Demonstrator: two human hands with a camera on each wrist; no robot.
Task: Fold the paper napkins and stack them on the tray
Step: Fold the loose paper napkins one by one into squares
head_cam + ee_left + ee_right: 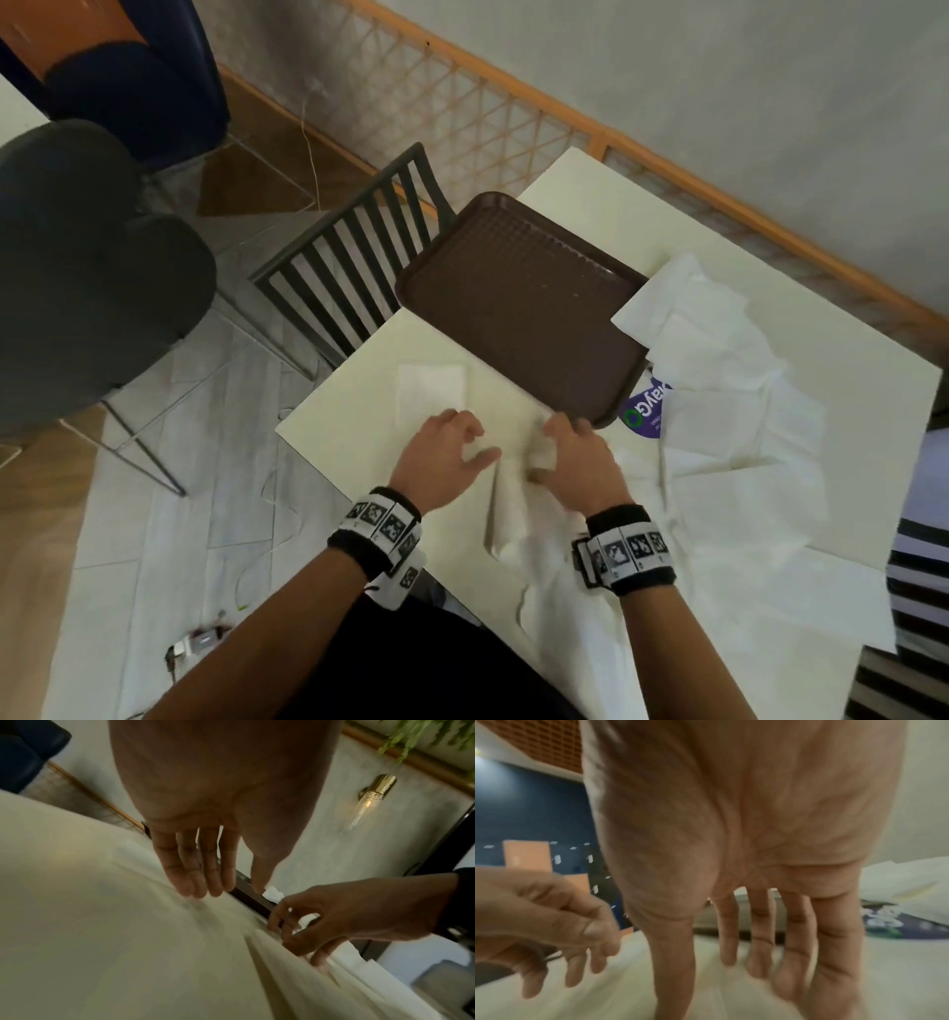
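A white paper napkin point(513, 509) lies half-folded on the cream table, just in front of the brown tray point(518, 303), which has nothing on it. My left hand point(452, 447) rests on the napkin's left part with straight fingers point(200, 882). My right hand point(567, 452) pinches the raised edge of the napkin point(282, 973) near the tray's front corner, its fingers arched over the fold. One folded napkin point(431, 390) lies flat on the table, left of the tray. In the right wrist view my right hand point(729, 959) points down at the napkin point(628, 994).
A loose heap of unfolded napkins point(719, 370) covers the table's right side, beside a purple label point(642, 411). A dark slatted chair point(354, 267) stands at the table's far left edge. A person in striped clothing point(919, 565) is at the right.
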